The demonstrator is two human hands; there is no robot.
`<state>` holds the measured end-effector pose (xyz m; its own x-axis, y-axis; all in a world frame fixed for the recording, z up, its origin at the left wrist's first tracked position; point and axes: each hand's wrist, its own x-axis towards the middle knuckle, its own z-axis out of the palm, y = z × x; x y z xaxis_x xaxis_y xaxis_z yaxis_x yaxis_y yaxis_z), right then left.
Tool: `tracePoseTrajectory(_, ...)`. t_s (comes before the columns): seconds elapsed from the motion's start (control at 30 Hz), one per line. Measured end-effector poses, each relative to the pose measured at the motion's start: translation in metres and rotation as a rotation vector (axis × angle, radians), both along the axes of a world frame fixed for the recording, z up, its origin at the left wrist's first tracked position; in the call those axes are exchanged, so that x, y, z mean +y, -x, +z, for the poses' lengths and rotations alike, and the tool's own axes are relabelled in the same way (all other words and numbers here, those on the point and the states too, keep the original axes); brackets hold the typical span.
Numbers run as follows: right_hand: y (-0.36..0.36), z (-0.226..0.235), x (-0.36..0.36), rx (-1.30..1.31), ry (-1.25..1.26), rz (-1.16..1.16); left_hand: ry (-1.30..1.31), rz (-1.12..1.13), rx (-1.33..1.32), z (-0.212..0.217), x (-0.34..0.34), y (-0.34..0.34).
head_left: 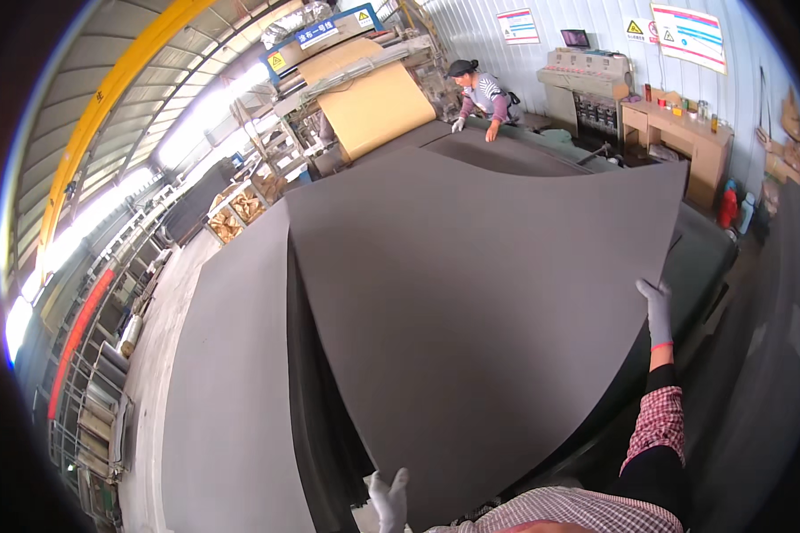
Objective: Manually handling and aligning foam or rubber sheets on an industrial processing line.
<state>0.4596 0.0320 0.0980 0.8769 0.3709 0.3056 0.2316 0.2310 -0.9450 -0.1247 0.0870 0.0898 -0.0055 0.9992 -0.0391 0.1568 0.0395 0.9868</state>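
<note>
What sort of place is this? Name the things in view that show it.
Probably a factory hall making sheet material: large grey sheets, a roller machine feeding a tan sheet, a yellow overhead crane beam.

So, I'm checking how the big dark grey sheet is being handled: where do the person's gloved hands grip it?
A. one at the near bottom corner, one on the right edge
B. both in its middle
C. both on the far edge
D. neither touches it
A: the left hand holds the near corner of the dark grey sheet, and the right hand grips its right edge.
</note>
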Motion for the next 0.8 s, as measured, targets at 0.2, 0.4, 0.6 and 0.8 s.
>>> tracePoseTrajectory(0.2, -0.005, -0.08, -0.049, 0.394, -0.121, -0.206, 0.357, -0.146, -0.19, -0.069, 0.035, -0.039)
tracePoseTrajectory(0.4, 0.067, -0.239, -0.105, 0.478, 0.068, -0.145, 0.381, -0.149, -0.129, -0.13, 0.023, -0.104)
tracePoseTrajectory(0.6, 0.033, -0.253, -0.169, 0.482, 0.236, -0.595, -0.453, -0.058, 0.863, -0.006, 0.055, 0.019)
tracePoseTrajectory(0.8, 0.01, -0.226, -0.197, 0.466, 0.303, -0.515, 0.046, 0.188, 1.486, 0.08, 0.04, 0.16)
